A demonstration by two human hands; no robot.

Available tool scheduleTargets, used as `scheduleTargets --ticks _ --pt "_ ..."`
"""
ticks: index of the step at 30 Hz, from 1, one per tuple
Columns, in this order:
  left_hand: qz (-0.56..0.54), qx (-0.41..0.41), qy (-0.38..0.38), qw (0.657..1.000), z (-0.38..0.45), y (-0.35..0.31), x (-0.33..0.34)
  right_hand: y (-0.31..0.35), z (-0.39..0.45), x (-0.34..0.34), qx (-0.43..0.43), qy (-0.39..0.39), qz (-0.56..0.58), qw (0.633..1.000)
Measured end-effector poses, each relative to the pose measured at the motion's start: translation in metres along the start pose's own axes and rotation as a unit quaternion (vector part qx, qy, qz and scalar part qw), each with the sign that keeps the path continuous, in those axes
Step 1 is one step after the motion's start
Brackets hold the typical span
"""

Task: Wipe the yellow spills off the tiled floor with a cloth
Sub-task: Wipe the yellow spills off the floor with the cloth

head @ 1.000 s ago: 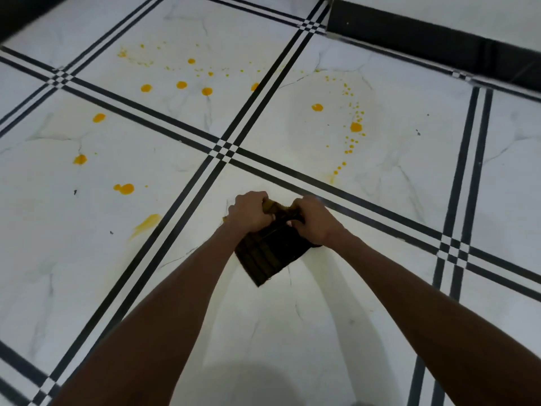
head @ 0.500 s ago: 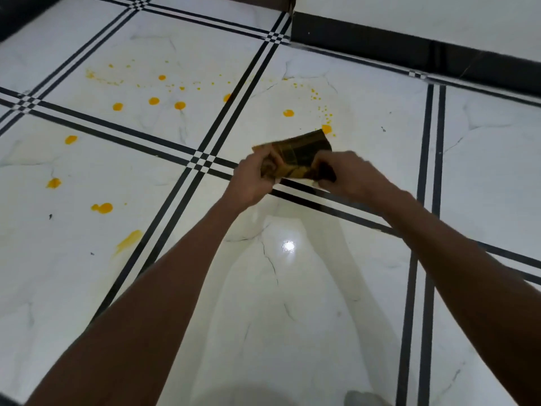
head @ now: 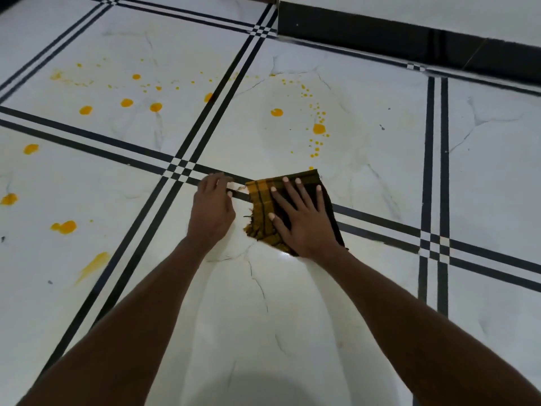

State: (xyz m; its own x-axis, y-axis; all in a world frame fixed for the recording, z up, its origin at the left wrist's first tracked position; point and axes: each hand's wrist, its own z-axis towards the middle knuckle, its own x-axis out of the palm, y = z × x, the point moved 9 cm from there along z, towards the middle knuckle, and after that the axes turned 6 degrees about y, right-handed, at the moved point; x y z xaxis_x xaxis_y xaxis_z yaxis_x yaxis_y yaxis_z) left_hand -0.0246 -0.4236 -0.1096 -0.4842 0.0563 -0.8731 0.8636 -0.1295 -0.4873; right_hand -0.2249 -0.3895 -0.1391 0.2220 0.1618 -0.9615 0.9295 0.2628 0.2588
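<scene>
A folded cloth (head: 260,208), checked yellow and dark brown, lies flat on the white tiled floor (head: 263,303) across a black grout band. My right hand (head: 303,219) presses down on it, palm flat and fingers spread. To its left, my left hand (head: 212,206) rests on the floor with its fingertips at the cloth's frayed corner and nothing in it. A trail of yellow spill drops (head: 318,128) runs just beyond the cloth. More yellow spots (head: 126,102) lie on the far left tile, with blobs (head: 65,227) and a smear (head: 94,265) at the left.
A black skirting board (head: 380,36) under a white wall runs along the top right. Double black stripes (head: 436,171) divide the tiles. A glossy light reflection shows near my right wrist.
Both hands held the cloth up in the air and folded it. Now it lies flat on the floor under my right palm, and my left hand has let go.
</scene>
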Motion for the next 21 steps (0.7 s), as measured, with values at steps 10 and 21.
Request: scheduleTargets --ticks 10,21 --pt "0.122 -0.063 0.007 0.990 0.036 0.034 0.030 -0.101 0.132 -0.031 0.115 -0.029 -0.033 0.992" --pt "0.128 -0.088 0.037 0.987 0.040 0.031 0.022 -0.046 0.078 -0.027 -0.043 -0.004 -0.037 0.998"
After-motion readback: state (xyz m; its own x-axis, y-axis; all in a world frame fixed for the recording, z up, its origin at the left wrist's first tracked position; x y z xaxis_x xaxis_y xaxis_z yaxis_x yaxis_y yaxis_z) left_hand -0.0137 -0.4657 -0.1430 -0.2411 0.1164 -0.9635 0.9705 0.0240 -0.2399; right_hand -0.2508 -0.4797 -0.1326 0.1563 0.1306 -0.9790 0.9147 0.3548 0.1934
